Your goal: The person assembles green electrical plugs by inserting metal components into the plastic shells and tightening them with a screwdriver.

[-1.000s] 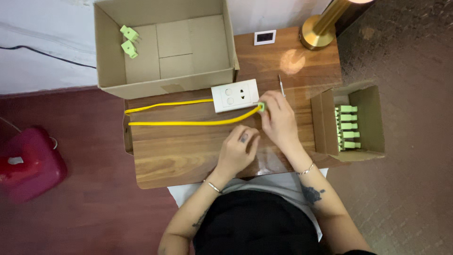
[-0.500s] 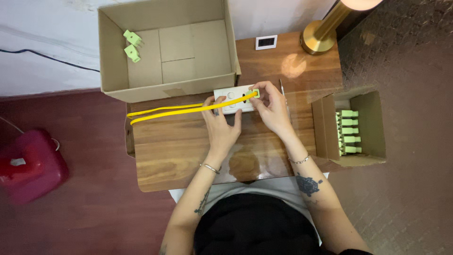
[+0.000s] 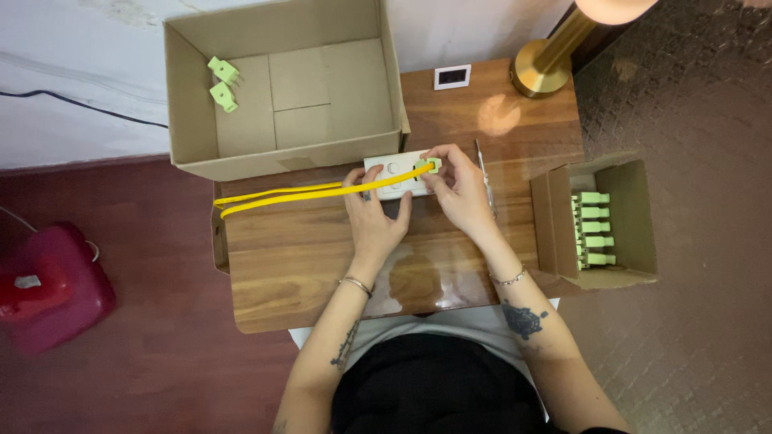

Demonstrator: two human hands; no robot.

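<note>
Plug (image 3: 428, 166) now over white socket (image 3: 394, 175), right-hand (image 3: 462, 193) grip pinched on it, yellow cable (image 3: 289, 194) trailing left.

we look down on a warmly lit scene, the glow falling from a brass lamp (image 3: 555, 56) at upper right. glare pools on the glossy wooden table (image 3: 322, 273), with a bright spot near the lamp's base. floor corners fall dim and soft. hands cast faint shadows; focus holds sharp mid-frame.
</note>
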